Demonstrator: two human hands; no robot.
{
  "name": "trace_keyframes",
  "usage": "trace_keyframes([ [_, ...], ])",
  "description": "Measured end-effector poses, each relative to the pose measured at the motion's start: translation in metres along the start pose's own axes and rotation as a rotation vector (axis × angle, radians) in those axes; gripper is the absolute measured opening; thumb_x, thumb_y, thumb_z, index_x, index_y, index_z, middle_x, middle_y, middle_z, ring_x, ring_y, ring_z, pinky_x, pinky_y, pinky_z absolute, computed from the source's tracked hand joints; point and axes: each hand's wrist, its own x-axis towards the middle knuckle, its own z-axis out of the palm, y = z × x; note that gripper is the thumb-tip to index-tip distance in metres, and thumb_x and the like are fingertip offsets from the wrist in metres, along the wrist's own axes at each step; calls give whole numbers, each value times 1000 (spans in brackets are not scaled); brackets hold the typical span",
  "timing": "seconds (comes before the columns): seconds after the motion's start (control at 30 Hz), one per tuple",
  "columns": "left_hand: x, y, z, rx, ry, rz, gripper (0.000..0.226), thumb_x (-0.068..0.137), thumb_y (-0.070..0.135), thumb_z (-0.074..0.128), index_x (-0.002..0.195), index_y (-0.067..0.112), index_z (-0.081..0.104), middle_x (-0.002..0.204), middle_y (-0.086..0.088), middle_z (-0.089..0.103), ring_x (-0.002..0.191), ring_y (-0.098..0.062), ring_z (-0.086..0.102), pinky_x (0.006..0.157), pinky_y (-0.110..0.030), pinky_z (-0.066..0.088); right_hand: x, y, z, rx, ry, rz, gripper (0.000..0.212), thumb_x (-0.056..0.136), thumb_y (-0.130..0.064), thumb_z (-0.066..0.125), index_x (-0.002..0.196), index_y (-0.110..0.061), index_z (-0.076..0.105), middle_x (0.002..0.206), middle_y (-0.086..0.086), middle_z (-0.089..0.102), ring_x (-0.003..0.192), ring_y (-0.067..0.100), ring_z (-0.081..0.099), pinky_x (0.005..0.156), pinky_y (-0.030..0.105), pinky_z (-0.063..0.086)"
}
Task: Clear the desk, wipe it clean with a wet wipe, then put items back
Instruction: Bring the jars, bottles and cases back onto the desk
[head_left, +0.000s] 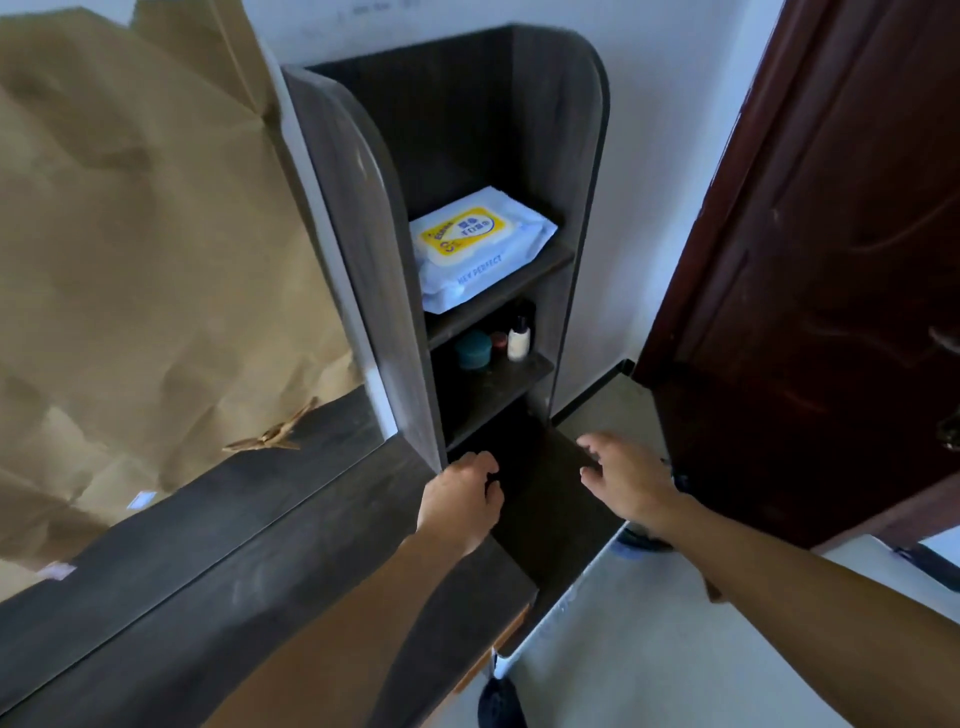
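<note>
Desk (208, 571) of dark grey wood runs from the lower left of the frame up to centre in the head view, where it meets a tall shelf unit (363, 208) with rounded side panels. The pack of wet wipes (478, 249), white with a yellow label, lies flat on the upper shelf, just above centre. On the shelf below stand a teal jar (474, 349), a small reddish jar (500, 340) and a white bottle (518, 340), close together. Both hands reach toward the dark lowest compartment. The left hand (460, 499) is at the near edge of the side panel, fingers loosely curled and grasping nothing. The right hand (631, 480), right of centre, is released, fingers spread and empty. Crumpled brown paper (130, 260) fills the upper left; a dark red door (805, 234) fills the right.
</note>
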Motion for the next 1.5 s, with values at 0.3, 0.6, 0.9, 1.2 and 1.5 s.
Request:
trace_keyframes([
  [0.3,83,5,20,-4,-43,-136,27,89,28,54,115,22,59,106,-1,67,96,-22,63,83,-36,51,110,0,-32,-171,114,-272,53,84,-24,61,134,-17,43,128,7,48,116,26,48,90,36,49],
  [0.6,110,0,33,-4,42,-449,23,87,22,56,109,17,62,105,-5,66,95,-28,63,81,-37,51,228,-40,-43,-416,-1,-509,61,76,-9,64,131,-17,40,138,14,29,121,40,32,88,47,45],
  [0.9,144,-5,67,-32,184,-641,30,83,17,61,113,12,63,107,-11,67,97,-32,64,82,-39,52,259,-26,-36,-590,4,-693,27,92,-13,46,117,-9,56,132,16,40,110,41,44,68,39,40],
  [1.2,224,-9,79,-97,390,-789,80,75,35,75,138,8,33,136,-19,38,125,-38,41,96,-45,42,223,31,-43,-408,-75,-786,23,86,-23,58,108,-18,56,107,8,59,107,31,54,69,33,44],
  [1.5,260,-9,103,-158,603,-845,88,74,32,77,143,4,29,137,-20,43,126,-37,41,103,-45,38,212,111,-17,-205,-160,-588,26,57,-11,71,81,-16,65,79,7,61,52,34,59,47,31,45],
])
